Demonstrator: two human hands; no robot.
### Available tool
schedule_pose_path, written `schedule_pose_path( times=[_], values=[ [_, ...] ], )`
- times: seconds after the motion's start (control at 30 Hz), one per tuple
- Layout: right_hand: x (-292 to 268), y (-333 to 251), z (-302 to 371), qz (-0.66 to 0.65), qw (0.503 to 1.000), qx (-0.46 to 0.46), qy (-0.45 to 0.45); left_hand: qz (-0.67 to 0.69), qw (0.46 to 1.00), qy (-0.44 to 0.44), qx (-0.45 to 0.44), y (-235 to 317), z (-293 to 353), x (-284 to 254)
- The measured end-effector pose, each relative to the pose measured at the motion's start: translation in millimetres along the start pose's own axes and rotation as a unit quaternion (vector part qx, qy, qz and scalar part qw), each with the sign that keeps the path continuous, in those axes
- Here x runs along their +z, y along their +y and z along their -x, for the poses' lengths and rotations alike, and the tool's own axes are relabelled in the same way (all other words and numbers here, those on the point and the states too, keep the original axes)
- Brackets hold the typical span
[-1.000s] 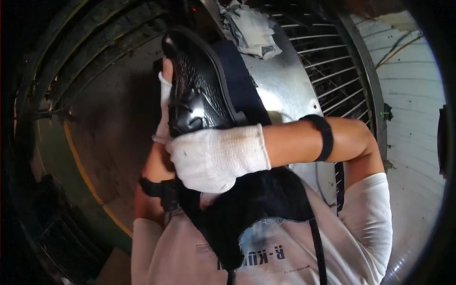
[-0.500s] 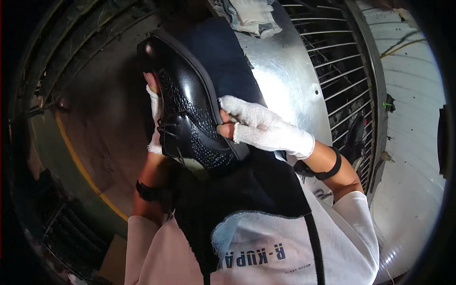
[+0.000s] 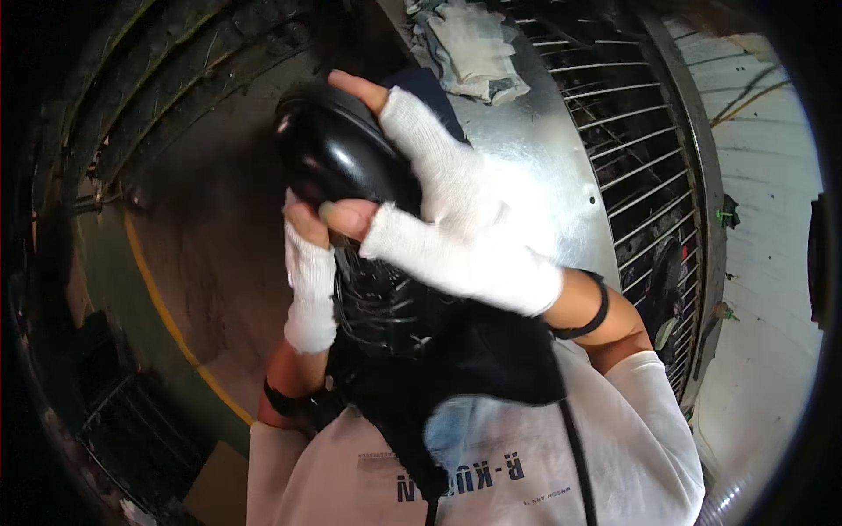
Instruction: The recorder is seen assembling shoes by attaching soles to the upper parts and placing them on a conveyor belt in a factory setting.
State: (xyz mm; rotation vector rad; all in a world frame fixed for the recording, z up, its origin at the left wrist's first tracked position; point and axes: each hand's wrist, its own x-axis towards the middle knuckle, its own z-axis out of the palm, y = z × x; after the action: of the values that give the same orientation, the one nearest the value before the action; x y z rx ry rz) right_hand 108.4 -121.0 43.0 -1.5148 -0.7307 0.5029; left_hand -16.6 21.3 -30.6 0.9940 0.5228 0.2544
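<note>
A glossy black lace-up shoe [image 3: 346,175] is held up in front of my chest, toe pointing away and up. My right hand [image 3: 456,219], in a white fingerless glove, lies over the toe and upper with thumb and fingers wrapped on it. My left hand [image 3: 309,280], also in a white glove, supports the shoe from the left side, mostly hidden behind it. A dark cloth [image 3: 491,359] hangs below the shoe against my white shirt.
A shiny metal sheet [image 3: 535,167] lies ahead on the right, with crumpled white rags [image 3: 478,48] at its far end. A wire grid [image 3: 631,149] runs along its right side. The floor on the left shows a yellow line [image 3: 167,316].
The shoe has turned so its smooth toe faces up. My right hand has slid from the shoe's side up over the toe. Both hands sit higher in the view.
</note>
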Motion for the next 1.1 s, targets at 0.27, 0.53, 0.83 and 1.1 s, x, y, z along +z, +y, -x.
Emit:
schedule_pose_path(
  times=[0.27,0.53,0.83,1.1],
  values=[
    [16.3,41.7,28.0,-0.132,0.991,0.034,0.004,-0.211,0.960,0.055,0.174,12.2,14.7,-2.7],
    [0.5,102.0,8.7,-0.490,0.818,0.272,-0.132,-0.295,0.880,-0.273,0.253,87.2,-99.5,1.2],
    [-49.2,123.4,117.2,-0.267,0.908,0.323,0.011,-0.107,0.983,-0.030,0.144,9.2,-68.1,5.9],
    [-7.6,110.7,54.3,-0.254,0.893,0.355,0.113,-0.205,0.916,0.005,0.346,-30.2,-73.5,-0.5]
  ],
)
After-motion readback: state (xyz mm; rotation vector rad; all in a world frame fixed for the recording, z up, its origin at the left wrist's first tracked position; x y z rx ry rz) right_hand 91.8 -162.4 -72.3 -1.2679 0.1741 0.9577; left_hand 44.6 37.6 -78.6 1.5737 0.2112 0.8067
